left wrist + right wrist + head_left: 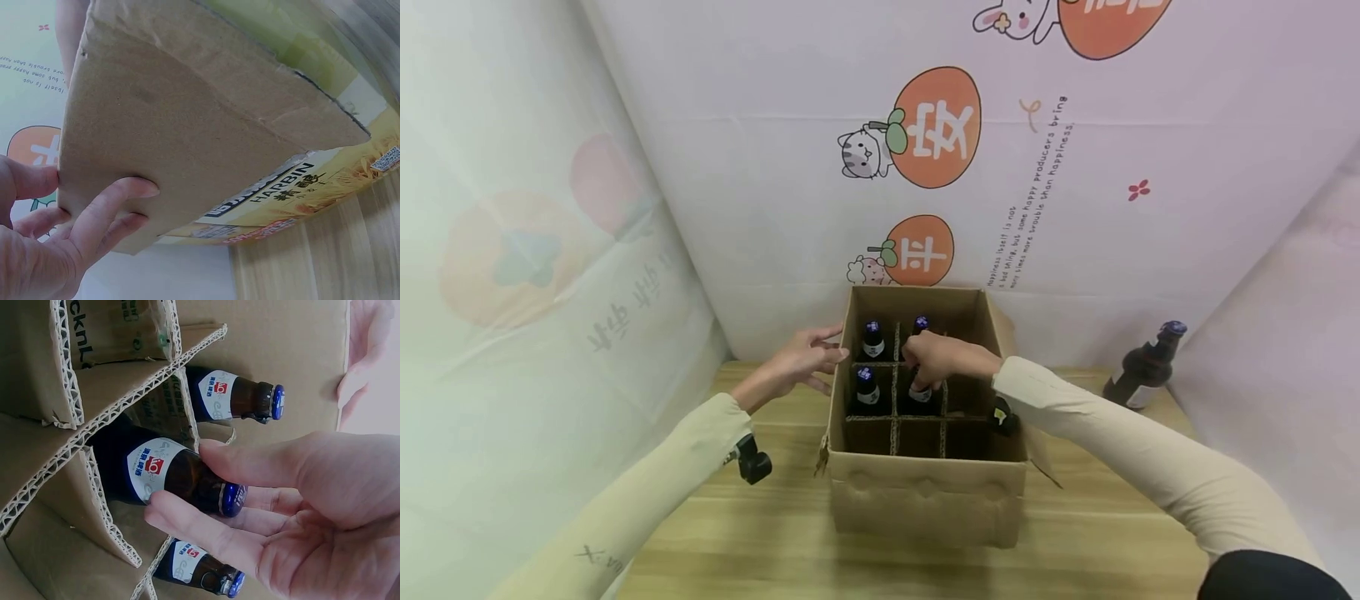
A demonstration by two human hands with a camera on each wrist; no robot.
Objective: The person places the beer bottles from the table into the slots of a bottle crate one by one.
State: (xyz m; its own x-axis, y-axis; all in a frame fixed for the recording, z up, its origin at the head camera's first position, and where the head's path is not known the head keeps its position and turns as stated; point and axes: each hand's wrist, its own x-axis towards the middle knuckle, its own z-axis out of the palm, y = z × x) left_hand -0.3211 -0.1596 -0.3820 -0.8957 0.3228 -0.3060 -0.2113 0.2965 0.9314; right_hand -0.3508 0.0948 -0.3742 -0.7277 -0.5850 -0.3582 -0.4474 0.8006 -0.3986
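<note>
A brown cardboard box [928,500] with a grid of dividers holds several dark beer bottles with blue caps. My right hand [947,357] reaches down into it. There its thumb and fingers hold one beer bottle [187,472] round the neck, in a middle compartment. Two neighbouring bottles, one above [215,394] and one below [197,569] in the right wrist view, stand in their own compartments. My left hand [805,360] is at the box's left side, with fingertips resting on the outside of a cardboard flap [169,119] and the thumb at the flap's edge.
Another beer bottle [1142,367] stands on the wooden table [760,533] to the right, beyond my right forearm. White printed cloth [775,192] rises behind the box and on both sides. Open flaps stick out from the box's sides.
</note>
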